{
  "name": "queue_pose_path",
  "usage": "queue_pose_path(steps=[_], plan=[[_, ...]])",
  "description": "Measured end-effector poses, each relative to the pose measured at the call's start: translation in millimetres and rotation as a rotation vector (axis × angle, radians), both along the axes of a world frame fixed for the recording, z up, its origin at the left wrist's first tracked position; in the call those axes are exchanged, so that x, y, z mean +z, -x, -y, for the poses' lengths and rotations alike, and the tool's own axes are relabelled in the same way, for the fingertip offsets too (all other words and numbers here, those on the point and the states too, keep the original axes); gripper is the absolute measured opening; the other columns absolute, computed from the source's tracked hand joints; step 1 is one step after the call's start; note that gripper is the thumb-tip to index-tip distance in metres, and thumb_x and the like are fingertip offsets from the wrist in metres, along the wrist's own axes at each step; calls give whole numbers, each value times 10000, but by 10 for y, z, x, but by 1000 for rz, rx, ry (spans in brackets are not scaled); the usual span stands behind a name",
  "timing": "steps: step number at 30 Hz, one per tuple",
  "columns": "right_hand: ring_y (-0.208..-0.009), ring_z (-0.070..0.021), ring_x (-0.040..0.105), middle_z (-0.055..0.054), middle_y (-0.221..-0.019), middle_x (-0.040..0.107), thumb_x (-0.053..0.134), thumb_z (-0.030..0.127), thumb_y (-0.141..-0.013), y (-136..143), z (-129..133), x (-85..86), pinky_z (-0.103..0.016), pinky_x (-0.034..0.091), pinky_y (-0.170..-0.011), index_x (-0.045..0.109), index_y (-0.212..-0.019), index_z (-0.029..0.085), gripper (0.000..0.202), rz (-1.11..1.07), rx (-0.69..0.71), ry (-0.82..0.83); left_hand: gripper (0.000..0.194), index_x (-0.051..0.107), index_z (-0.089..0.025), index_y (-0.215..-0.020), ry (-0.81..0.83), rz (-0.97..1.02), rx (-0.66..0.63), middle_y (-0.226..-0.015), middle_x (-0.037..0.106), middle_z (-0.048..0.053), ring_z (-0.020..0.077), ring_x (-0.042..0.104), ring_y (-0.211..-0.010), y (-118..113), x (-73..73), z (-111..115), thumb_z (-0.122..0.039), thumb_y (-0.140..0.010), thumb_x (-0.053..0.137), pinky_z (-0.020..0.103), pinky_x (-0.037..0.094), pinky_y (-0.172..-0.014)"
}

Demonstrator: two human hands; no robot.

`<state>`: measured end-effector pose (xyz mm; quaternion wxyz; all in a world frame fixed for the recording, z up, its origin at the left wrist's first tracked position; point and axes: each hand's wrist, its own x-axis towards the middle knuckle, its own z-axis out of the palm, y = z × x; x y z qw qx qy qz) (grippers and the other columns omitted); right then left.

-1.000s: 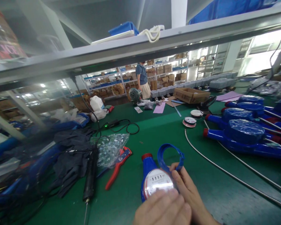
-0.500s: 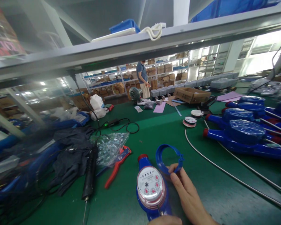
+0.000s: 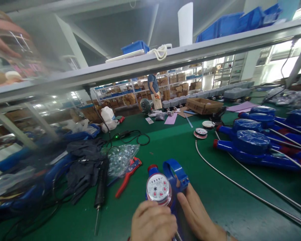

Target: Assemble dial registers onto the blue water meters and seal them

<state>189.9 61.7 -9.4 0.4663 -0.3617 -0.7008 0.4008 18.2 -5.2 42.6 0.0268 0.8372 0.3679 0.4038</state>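
Observation:
A blue water meter with a round white dial (image 3: 158, 188) and a red end cap stands at the bottom middle, in front of me. My left hand (image 3: 154, 221) is curled over its near side, just below the dial; what its fingers grip is hidden. To the right of the dial, my right hand (image 3: 194, 209) holds a blue plastic ring (image 3: 177, 170) between thumb and fingers, tilted beside the meter. Part of a metal rod or cable (image 3: 177, 236) shows beneath my left hand.
Red-handled cutters (image 3: 124, 184), a bag of small clear parts (image 3: 120, 159) and a black soldering-iron-like tool (image 3: 100, 187) lie left. Blue meters (image 3: 252, 140) with metal cables are at right. A loose dial (image 3: 200, 133) and cardboard box (image 3: 204, 105) sit farther back; a shelf (image 3: 180, 53) crosses overhead.
My left hand has come up from the bottom edge onto the meter's near side. The blue ring in my right hand has turned and tilted closer to the meter. The view has shifted slightly.

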Motion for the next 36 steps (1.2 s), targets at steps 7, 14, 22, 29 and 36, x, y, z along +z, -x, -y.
queue_pose_path(steps=[7, 14, 22, 29, 36], plan=[[-1328, -251, 349, -120, -1411, 345, 457, 328, -922, -39, -5, 283, -446, 329, -1112, 382, -1308, 218, 408, 123, 58, -100, 450, 325, -228, -1389, 46, 211, 441, -1408, 407, 123, 245, 408, -1300, 142, 81, -183, -211, -945, 393, 468, 396, -1050], [-1394, -209, 253, -91, -1508, 286, 367, 283, -964, -59, 3, 307, -475, 230, -1164, 195, -1460, 232, 527, 16, 125, -152, 434, 336, -284, -1387, 194, 95, 432, -1482, 291, 84, 254, 289, -1376, -24, 115, 22, -260, -958, 400, 502, 335, -1095], [-1425, -221, 166, -42, -1557, 167, 385, 411, -956, -83, 50, 266, -470, 169, -1177, 143, -1491, 255, 608, -19, 262, -131, 310, 510, -249, -1193, 18, -17, 535, -1254, 423, 95, 246, 456, -1184, -12, 105, 54, -331, -896, 540, 449, 441, -987], [-1415, -204, 201, -35, -1545, 217, 411, 438, -948, -55, 154, 277, -438, 190, -1177, 154, -1484, 262, 620, -6, 199, -108, 401, 498, -195, -1081, -23, 91, 600, -1015, 527, 70, 239, 532, -960, 33, -16, 20, -442, -805, 653, 405, 484, -826], [-1393, -203, 255, -42, -1518, 283, 418, 414, -950, -44, 128, 276, -433, 233, -1160, 182, -1474, 280, 589, 19, 160, -129, 382, 486, -192, -1093, 35, 203, 555, -1067, 531, 74, 234, 528, -1010, 86, -52, -21, -432, -829, 621, 405, 468, -877]])
